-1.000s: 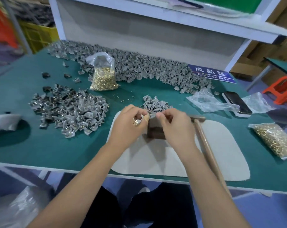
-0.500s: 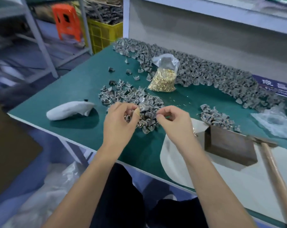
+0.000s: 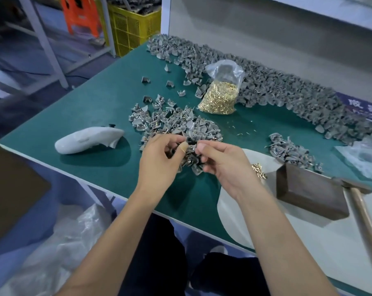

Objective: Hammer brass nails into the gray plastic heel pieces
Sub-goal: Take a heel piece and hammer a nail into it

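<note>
Both hands hover over a pile of gray heel pieces with brass nails (image 3: 176, 124) on the green table. My left hand (image 3: 159, 159) and my right hand (image 3: 221, 161) pinch one small gray heel piece (image 3: 191, 143) between their fingertips. A few loose brass nails (image 3: 258, 170) lie on the white mat just right of my right wrist. A dark metal block (image 3: 308, 193) sits on the mat, and the hammer (image 3: 360, 208) lies beside it, untouched. A clear bag of brass nails (image 3: 220, 97) stands behind the pile.
A long heap of gray heel pieces (image 3: 276, 86) runs along the back wall, with a smaller heap (image 3: 289, 148) behind the block. A white wrapped bundle (image 3: 86, 139) lies near the table's left edge. Plastic sheeting (image 3: 364, 159) is at far right; a yellow crate (image 3: 133, 28) stands on the floor.
Both hands left the metal block and moved left over the pile of nailed pieces. The view swung left with them, and the fingertips now pinch one piece together.
</note>
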Available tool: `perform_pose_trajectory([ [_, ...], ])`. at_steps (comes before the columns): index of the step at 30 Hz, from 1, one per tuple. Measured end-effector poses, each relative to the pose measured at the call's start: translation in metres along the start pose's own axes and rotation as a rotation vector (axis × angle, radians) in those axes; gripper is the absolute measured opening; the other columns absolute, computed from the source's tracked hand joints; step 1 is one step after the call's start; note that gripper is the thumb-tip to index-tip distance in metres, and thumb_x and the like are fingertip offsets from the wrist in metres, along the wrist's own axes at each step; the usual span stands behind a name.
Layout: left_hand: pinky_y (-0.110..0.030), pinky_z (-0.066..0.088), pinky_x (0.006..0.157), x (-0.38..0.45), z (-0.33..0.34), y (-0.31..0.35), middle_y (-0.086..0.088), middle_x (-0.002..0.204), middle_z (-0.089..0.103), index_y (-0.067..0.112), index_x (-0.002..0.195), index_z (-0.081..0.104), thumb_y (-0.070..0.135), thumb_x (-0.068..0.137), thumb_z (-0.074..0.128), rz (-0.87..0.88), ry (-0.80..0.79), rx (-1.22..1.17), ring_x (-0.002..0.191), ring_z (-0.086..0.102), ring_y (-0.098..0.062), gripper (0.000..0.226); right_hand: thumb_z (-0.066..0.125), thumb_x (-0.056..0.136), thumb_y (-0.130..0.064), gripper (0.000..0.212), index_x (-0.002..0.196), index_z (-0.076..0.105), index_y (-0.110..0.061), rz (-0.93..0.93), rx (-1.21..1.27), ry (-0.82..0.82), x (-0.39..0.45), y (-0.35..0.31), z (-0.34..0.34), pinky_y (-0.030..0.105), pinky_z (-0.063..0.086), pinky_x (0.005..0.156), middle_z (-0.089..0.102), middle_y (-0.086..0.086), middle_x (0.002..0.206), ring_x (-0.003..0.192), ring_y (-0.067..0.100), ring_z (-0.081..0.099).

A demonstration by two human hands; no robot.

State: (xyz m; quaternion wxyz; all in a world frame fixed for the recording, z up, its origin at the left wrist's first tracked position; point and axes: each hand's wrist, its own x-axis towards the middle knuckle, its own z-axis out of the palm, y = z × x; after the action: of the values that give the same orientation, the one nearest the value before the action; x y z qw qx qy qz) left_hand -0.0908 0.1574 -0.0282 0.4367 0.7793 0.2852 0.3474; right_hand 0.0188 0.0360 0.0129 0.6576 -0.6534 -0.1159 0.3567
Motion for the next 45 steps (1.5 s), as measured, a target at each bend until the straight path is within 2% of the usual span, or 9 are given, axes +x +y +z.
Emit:
perform_pose_trajectory([
  [13,-0.007,0.039,0.071,-0.005,-0.004,0.008,0.017,0.092,0.062,0.044,0.094,0.067,0.034,0.097,0.066,0.026,0.011,0.011,0.085,0.055,0.0,0.01,0.074,0.095,-0.016,0.011,0.086,0.08,-0.012,-0.093,-0.094,0.209,-0.022,-0.02,-0.074,0.02,0.042,0.045,0.069,0.001,0.075,0.054,0.009,0.048],
  [20,-0.014,0.038,0.077,-0.014,0.005,0.027,0.018,0.088,0.058,0.039,0.091,0.065,0.038,0.098,0.064,0.164,0.041,0.143,0.087,0.052,-0.008,0.007,0.07,0.094,-0.036,0.023,0.074,0.073,-0.025,-0.446,-0.55,0.492,-0.052,-0.029,-0.133,0.024,0.04,0.063,0.062,-0.023,0.059,0.056,0.0,0.053],
  [23,-0.01,0.037,0.071,-0.023,0.031,0.052,0.018,0.083,0.058,0.033,0.09,0.069,0.029,0.094,0.068,0.297,-0.133,0.137,0.082,0.052,0.001,0.006,0.064,0.096,-0.048,0.024,0.076,0.065,-0.034,-0.533,-0.88,0.574,-0.064,-0.026,-0.142,0.027,0.04,0.064,0.064,-0.022,0.069,0.072,0.003,0.059],
  [26,-0.023,0.048,0.075,-0.03,0.063,0.071,0.018,0.088,0.064,0.034,0.098,0.071,0.029,0.094,0.067,0.255,-0.411,0.238,0.081,0.055,0.003,0.007,0.062,0.099,-0.047,0.023,0.083,0.064,-0.031,-0.576,-1.168,0.591,-0.068,-0.02,-0.152,0.031,0.033,0.069,0.049,-0.025,0.072,0.082,0.012,0.047],
  [31,-0.028,0.044,0.074,-0.031,0.087,0.076,0.007,0.106,0.066,0.023,0.118,0.068,0.028,0.096,0.067,0.107,-0.329,0.41,0.084,0.055,-0.01,0.022,0.064,0.099,-0.026,0.012,0.092,0.068,-0.018,-0.664,-1.044,0.529,-0.07,-0.004,-0.174,0.026,0.035,0.077,0.064,-0.008,0.09,0.091,0.013,0.052],
  [38,-0.032,0.042,0.067,-0.026,0.092,0.086,0.012,0.093,0.057,0.029,0.091,0.068,0.031,0.099,0.064,0.152,-0.312,0.635,0.082,0.055,-0.015,0.009,0.063,0.095,-0.007,0.007,0.099,0.068,-0.011,-0.858,-0.78,0.746,-0.071,0.008,-0.18,0.013,0.041,0.081,0.063,-0.006,0.093,0.089,0.022,0.06],
  [40,-0.032,0.04,0.066,-0.026,0.095,0.092,0.015,0.093,0.058,0.035,0.091,0.065,0.035,0.1,0.061,0.189,-0.317,0.561,0.079,0.052,-0.009,0.01,0.064,0.095,-0.007,0.008,0.1,0.068,-0.011,-0.898,-0.76,0.738,-0.072,0.01,-0.18,0.019,0.046,0.082,0.063,-0.006,0.093,0.088,0.023,0.06],
  [42,-0.03,0.044,0.067,-0.029,0.104,0.101,0.015,0.089,0.065,0.033,0.088,0.066,0.034,0.1,0.062,0.121,-0.411,0.214,0.072,0.054,-0.004,0.012,0.067,0.095,-0.006,0.01,0.104,0.069,-0.01,-0.927,-0.777,0.693,-0.072,0.013,-0.18,0.029,0.05,0.081,0.065,-0.003,0.096,0.088,0.021,0.06],
  [45,-0.021,0.045,0.062,-0.038,0.126,0.12,0.011,0.077,0.07,0.024,0.089,0.074,0.027,0.099,0.065,0.016,-0.518,-0.186,0.065,0.055,0.001,0.014,0.07,0.094,-0.009,0.015,0.108,0.072,-0.012,-0.982,-0.829,0.601,-0.073,0.014,-0.179,0.027,0.05,0.084,0.067,-0.006,0.101,0.094,0.015,0.061],
])
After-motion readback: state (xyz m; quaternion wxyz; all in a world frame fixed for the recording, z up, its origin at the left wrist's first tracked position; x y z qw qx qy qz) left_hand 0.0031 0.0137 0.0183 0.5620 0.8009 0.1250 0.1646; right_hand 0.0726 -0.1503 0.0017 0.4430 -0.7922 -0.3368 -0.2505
